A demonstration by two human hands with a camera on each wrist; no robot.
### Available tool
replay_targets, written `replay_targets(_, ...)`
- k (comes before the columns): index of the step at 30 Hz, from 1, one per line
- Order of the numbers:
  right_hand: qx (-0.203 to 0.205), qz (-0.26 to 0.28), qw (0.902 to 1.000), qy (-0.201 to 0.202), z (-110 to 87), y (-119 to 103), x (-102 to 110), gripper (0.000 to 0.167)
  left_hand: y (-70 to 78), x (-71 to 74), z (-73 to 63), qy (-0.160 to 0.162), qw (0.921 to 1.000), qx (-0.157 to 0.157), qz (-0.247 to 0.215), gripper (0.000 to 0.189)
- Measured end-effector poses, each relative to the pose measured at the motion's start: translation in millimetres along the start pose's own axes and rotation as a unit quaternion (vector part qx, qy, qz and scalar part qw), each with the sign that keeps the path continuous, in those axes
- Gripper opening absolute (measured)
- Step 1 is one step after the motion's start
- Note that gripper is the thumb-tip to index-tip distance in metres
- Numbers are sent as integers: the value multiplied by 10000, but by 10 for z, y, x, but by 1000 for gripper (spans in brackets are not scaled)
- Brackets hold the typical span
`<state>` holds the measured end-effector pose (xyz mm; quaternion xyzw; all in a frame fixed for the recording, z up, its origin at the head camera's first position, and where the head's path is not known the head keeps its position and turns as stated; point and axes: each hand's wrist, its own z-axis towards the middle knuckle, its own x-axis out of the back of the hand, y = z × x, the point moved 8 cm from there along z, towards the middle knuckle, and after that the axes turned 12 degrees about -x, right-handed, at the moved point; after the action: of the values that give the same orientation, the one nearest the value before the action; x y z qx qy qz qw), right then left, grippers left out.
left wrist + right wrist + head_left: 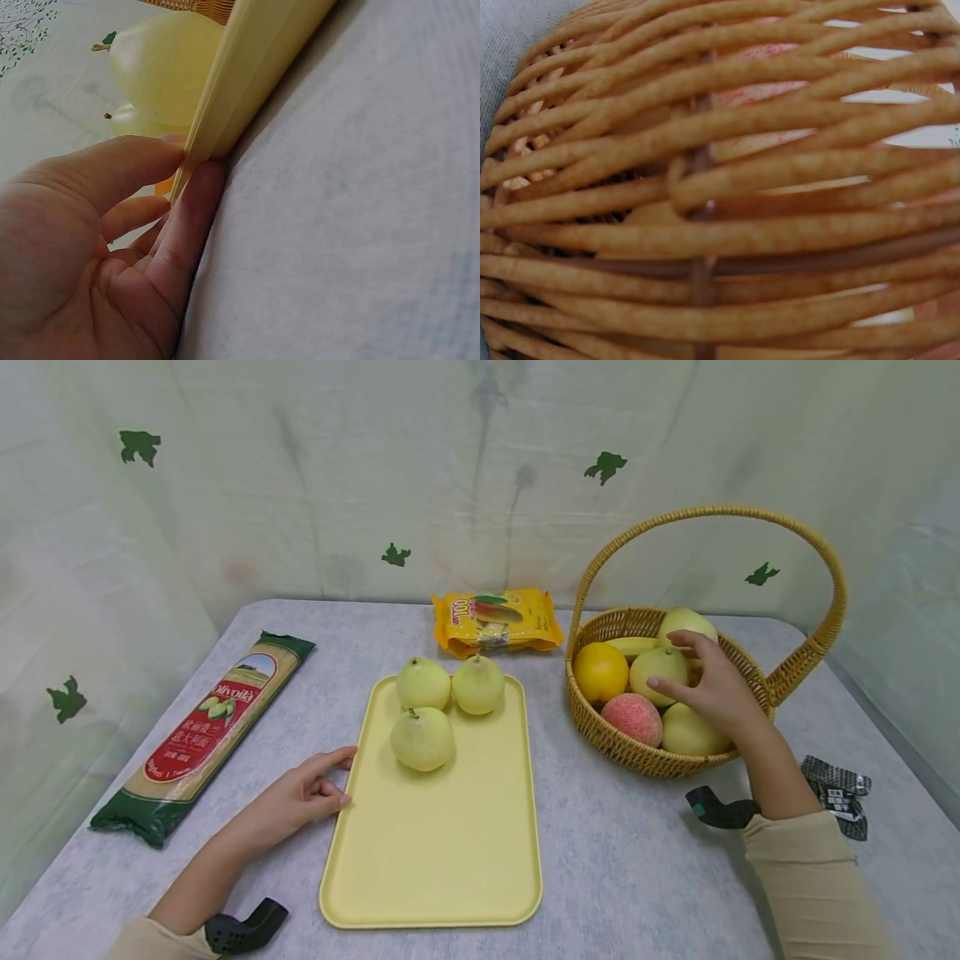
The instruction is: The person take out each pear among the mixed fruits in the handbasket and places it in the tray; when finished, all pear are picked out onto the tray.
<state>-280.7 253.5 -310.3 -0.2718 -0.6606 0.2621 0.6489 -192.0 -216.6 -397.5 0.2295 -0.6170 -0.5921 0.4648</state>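
Observation:
My left hand pinches the left rim of a pale yellow tray; the left wrist view shows its thumb and fingers at that rim. Three yellow-green pears sit at the tray's far end. Over a wicker basket, my right hand is spread, thumb and fingers apart around a middle pear. Whether they touch it I cannot tell. Also in the basket are an orange, a peach, a banana and other pears. Weave fills the right wrist view.
A spaghetti pack lies slanted at the left. Behind the tray is a yellow mango-print packet. A crumpled black packet lies beside the right forearm. The basket's tall handle arches above the fruit.

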Motion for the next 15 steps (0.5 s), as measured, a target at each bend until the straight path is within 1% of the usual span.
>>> replay_targets(4, -18, -399, 9992, -29, 3, -1, -5, 77, -3, 0, 2, -12, 10000, -51, -15, 63)
replay_targets(6, -19, -511, 9987, -32, 10, 8, -8, 77, -7, 0, 2, -24, 10000, -87, -24, 62)
replay_targets(10, -97, -571, 9983, -77, 16, 43, -17, 78, -14, -2, 4, -27, 10000, -67, -30, 62)
replay_targets(15, -116, -646, 9977, -161, 16, 58, -24, 83, -14, 0, -1, -4, 10000, 54, 1, 63)
